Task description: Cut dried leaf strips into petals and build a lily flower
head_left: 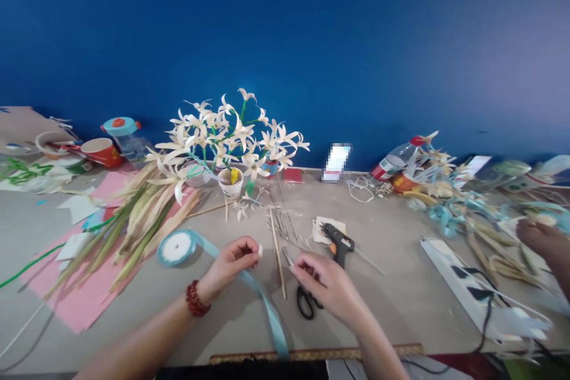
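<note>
My left hand [235,262], with a red bead bracelet on the wrist, is closed in a pinch on a small white piece [260,251] at the fingertips. Over the black-handled scissors [306,304] is my right hand [327,280], its fingers curled together; what they hold, if anything, I cannot make out. The hand hides the middle of the scissors. A light blue ribbon [271,317] runs from its spool [177,247] beneath my left hand to the table's front edge. Between the hands lies a thin stick [278,255].
White flowers [240,130] stand in a paper cup [231,187] at the back. A glue gun [339,242] lies right of centre. Corn husks [140,219] cover pink paper [80,309] on the left. At right are a power strip [458,285] and another person's hand [545,244].
</note>
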Motion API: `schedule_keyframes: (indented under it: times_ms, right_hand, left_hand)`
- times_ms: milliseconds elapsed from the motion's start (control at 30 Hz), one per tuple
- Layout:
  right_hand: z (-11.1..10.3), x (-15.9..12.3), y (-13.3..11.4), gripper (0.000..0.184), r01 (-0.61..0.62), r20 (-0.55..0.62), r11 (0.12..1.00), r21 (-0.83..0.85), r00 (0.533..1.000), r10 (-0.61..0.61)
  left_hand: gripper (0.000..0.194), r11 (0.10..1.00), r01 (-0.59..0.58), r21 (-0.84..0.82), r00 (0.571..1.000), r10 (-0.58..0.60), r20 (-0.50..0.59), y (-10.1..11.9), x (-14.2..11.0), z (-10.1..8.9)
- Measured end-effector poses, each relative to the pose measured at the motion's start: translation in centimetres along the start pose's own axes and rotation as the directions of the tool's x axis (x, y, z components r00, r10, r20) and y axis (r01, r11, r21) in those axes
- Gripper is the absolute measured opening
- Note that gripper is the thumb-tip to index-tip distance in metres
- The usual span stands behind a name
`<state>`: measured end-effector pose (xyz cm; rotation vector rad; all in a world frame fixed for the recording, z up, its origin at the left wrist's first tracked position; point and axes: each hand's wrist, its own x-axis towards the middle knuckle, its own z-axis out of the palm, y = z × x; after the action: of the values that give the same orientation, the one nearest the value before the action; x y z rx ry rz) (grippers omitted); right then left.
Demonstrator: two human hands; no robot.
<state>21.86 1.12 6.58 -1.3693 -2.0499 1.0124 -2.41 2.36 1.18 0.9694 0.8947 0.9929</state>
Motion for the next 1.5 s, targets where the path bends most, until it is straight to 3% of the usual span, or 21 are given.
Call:
schedule_keyframes:
  times_ms: [67, 167, 333, 400, 500, 600, 733, 933, 1500]
  right_hand:
    - [0.2, -2.3, 1.1, 0.017, -0.056, -0.053, 0.984, -0.171, 0.997, 0.048]
    - [2.2, -5.0, 3.1, 0.009, -0.201, -0.159, 0.900, -0.386, 0.976, 0.150]
    - [3.8, -6.9, 5.4, 0.012, -0.304, -0.210, 0.847, -0.437, 0.950, 0.232]
    - [3.3, -7.1, 5.8, 0.013, -0.351, -0.215, 0.872, -0.340, 0.932, 0.291]
    - [2.7, -7.1, 5.6, 0.023, -0.379, -0.143, 0.924, 0.052, 0.913, 0.383]
    - [3.4, -6.4, 3.9, 0.036, -0.347, -0.006, 0.814, 0.466, 0.919, 0.395]
    - [5.3, -4.8, 0.9, 0.048, -0.329, 0.169, 0.668, 0.668, 0.941, 0.294]
    - [6.5, -4.0, -0.4, 0.052, -0.290, 0.175, 0.629, 0.722, 0.955, 0.240]
    - [5.8, -3.7, -0.7, 0.057, -0.325, 0.257, 0.591, 0.739, 0.946, 0.199]
  left_hand:
    - [0.020, 1.000, -0.012, -0.011, 1.000, 0.011, -0.012, 0.1, 0.0, -0.2]
    - [0.017, 0.999, -0.030, -0.027, 0.999, 0.030, -0.017, 0.0, 0.2, -0.4]
    - [0.016, 0.997, -0.048, -0.059, 0.999, 0.048, -0.012, 0.5, 0.0, -0.1]
    - [0.017, 0.998, -0.048, -0.050, 0.999, 0.047, -0.017, 1.2, -0.2, 0.3]
    - [0.016, 0.996, -0.082, -0.038, 0.997, 0.082, 0.012, 2.3, -0.7, 0.9]
    - [0.013, 0.985, -0.173, -0.024, 0.983, 0.175, 0.063, 3.2, -1.2, 1.5]
    - [0.011, 0.964, -0.263, 0.046, 0.961, 0.258, 0.104, 4.0, -1.7, 2.1]
    - [0.013, 0.976, -0.215, -0.041, 0.963, 0.218, 0.156, 4.6, -1.8, 2.8]
    - [0.018, 0.986, -0.107, -0.125, 0.977, 0.127, 0.169, 5.2, -1.6, 3.8]
